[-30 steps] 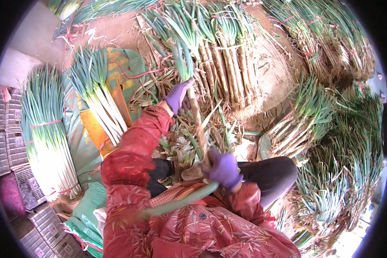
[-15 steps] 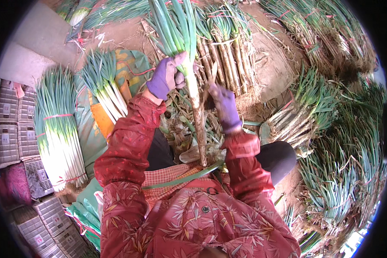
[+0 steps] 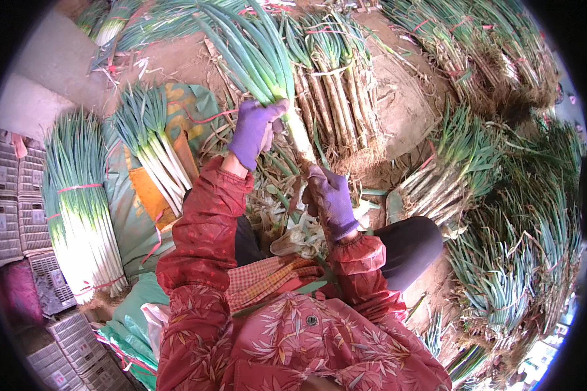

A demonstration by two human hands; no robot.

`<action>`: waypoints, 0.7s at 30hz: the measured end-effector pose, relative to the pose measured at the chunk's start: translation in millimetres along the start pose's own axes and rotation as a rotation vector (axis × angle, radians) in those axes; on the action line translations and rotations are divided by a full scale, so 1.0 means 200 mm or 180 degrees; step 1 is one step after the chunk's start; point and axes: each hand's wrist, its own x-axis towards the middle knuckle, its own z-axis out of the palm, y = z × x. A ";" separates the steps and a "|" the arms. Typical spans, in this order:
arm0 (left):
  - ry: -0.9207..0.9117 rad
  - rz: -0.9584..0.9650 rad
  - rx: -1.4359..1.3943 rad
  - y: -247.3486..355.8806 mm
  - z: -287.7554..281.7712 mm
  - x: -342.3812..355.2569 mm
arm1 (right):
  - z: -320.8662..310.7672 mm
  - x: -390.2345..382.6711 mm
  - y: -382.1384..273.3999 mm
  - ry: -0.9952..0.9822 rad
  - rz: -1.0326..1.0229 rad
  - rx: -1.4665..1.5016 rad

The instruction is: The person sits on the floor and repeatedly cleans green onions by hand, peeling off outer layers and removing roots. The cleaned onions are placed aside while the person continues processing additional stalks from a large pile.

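Both my hands wear purple gloves with dirt-stained fingers. My left hand is closed round the neck of a large green onion, where the leaves meet the white stalk. Its green leaves fan upward and away from me, and the stalk slants down to the right. Lower on the stalk, my right hand is wrapped round its brown, soiled part; the root end is hidden by that hand. The upper stalk looks pale and clean. Below the hands lies a heap of stripped skins and leaf scraps.
To the left stand a tied bundle of clean onions and a smaller loose group on a green and orange sack. Ahead are unpeeled onions. More bundles lie right. Plastic crates line the far left.
My right hand has moved down from beside the stalk and closed on its lower part. The onion has tilted, its leaves leaning further left. My left hand keeps its grip.
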 end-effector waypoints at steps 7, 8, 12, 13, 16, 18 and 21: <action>-0.0032 0.0421 -0.0414 -0.28 0.08 -0.15 | 0.01 0.18 0.07 0.0243 -0.0563 -0.0568; -0.0439 -0.0550 -0.0421 -0.17 0.12 -0.33 | -0.02 0.17 0.04 0.0300 -0.0094 -0.0187; -0.2420 -0.0914 0.1367 -0.30 0.11 -0.64 | -0.10 0.15 0.08 0.0467 -0.0607 -0.0258; -0.2519 -0.0512 0.1448 -0.22 0.14 -0.62 | -0.17 0.15 0.12 0.0472 -0.0806 -0.0479; -0.1671 -0.1007 0.1937 -0.02 0.05 -0.37 | -0.13 -0.05 0.04 0.0462 -0.0464 -0.0132; -0.1055 -0.0361 0.0351 0.05 0.04 -0.19 | -0.08 -0.12 0.05 0.0255 -0.1074 -0.0587; -0.0702 -0.0458 -0.0437 0.06 -0.01 -0.04 | -0.14 -0.02 0.17 -0.0524 -0.1460 -0.0528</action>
